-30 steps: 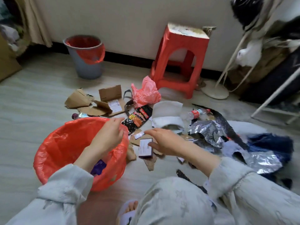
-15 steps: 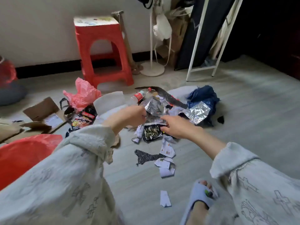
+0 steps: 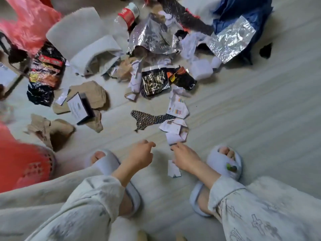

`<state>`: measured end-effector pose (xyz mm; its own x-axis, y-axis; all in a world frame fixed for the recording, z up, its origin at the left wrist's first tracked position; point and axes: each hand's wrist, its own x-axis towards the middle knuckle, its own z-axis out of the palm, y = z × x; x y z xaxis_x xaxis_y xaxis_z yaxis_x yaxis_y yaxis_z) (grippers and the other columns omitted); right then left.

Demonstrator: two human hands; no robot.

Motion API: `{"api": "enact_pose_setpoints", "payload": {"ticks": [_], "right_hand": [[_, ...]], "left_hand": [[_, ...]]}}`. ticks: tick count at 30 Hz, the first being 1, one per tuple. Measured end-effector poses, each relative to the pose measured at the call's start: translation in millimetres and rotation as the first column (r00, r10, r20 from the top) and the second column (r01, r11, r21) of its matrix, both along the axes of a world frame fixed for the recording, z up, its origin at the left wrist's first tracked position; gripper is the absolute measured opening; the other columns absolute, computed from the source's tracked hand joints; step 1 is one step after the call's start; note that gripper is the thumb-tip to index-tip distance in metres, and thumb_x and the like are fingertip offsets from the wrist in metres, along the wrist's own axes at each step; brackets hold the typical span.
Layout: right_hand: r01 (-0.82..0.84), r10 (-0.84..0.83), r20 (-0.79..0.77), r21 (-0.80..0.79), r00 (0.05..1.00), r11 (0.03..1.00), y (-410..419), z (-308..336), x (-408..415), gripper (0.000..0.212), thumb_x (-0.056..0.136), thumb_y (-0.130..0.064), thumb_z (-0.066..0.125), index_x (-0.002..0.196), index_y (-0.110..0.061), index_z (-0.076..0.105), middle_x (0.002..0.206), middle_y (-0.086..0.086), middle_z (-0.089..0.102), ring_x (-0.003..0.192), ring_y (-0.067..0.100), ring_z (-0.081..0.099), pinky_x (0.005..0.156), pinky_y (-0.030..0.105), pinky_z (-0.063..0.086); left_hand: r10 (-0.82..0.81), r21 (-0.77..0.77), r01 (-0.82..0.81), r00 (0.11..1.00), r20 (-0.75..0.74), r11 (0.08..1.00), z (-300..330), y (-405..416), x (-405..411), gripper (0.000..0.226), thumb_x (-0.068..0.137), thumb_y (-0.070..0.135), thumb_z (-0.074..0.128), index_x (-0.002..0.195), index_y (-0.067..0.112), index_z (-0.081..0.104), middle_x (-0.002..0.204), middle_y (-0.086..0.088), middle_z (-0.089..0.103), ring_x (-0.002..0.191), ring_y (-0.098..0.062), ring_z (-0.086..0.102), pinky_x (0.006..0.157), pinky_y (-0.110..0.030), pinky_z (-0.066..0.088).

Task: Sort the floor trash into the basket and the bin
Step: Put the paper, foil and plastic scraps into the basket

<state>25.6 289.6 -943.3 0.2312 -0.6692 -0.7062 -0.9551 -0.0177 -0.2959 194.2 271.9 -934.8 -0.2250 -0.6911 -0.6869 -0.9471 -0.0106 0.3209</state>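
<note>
**Hidden and cut-off parts**

The basket point(image 3: 26, 164) is cropped by the left edge. The right hand point(image 3: 184, 158) covers part of a paper scrap point(image 3: 173, 170). The plastic bottle point(image 3: 127, 16) is blurred, label unreadable.

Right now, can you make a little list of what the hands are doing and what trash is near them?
left hand: holds nothing, fingers loosely curled above the floor
right hand: fingers reach a white paper scrap
under right hand: another paper scrap
basket: red-lined, at the left
nearby trash: patterned black scrap, small box, foil
</note>
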Motion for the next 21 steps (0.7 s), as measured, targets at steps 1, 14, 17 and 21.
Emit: {"api": "enact_pose_setpoints", "payload": {"ticks": [1,14,17,21], "right_hand": [[-0.008,0.008,-0.012,0.023,1.0,1.0,5,-7,1,0.047,0.089,-0.022,0.057,0.131,-0.01,0.04,0.134,0.012,0.04,0.124,0.03,0.041,0.1,0.038,0.038],[-0.04,0.039,-0.007,-0.115,0.999,0.993,18,-55,7,0.02,0.092,-0.013,0.048,0.11,-0.007,0.055,0.117,0.013,0.052,0.113,0.029,0.049,0.089,0.037,0.038],[0.137,-0.102,0.126,-0.307,0.987,0.942,4,-45,-4,0.008,0.077,-0.012,0.069,0.082,-0.007,0.065,0.092,0.014,0.062,0.093,0.031,0.059,0.071,0.036,0.048],[0.463,-0.406,0.229,-0.33,0.885,0.823,-29,-36,-34,0.01,0.087,-0.007,0.055,0.089,0.0,0.061,0.102,0.019,0.057,0.103,0.033,0.049,0.084,0.038,0.035]], "left_hand": [[0.014,0.008,-0.013,1.0,-0.016,1.0,-8,5,-2,0.045,0.091,0.011,0.045,0.135,0.016,0.041,0.136,-0.011,0.042,0.124,-0.029,0.043,0.098,-0.032,0.035],[0.236,-0.025,-0.245,0.953,-0.188,0.969,-50,0,-18,0.041,0.085,0.001,0.046,0.125,0.008,0.053,0.126,-0.014,0.048,0.115,-0.03,0.049,0.095,-0.032,0.039],[0.223,-0.124,-0.251,0.954,-0.2,0.96,-48,-8,-23,0.041,0.084,0.0,0.047,0.124,0.005,0.053,0.126,-0.017,0.047,0.117,-0.033,0.045,0.094,-0.038,0.041],[0.107,-0.196,-0.14,0.98,-0.167,0.971,-47,-19,-34,0.049,0.084,0.002,0.049,0.132,0.003,0.042,0.135,-0.016,0.043,0.122,-0.033,0.041,0.096,-0.044,0.04]]}}
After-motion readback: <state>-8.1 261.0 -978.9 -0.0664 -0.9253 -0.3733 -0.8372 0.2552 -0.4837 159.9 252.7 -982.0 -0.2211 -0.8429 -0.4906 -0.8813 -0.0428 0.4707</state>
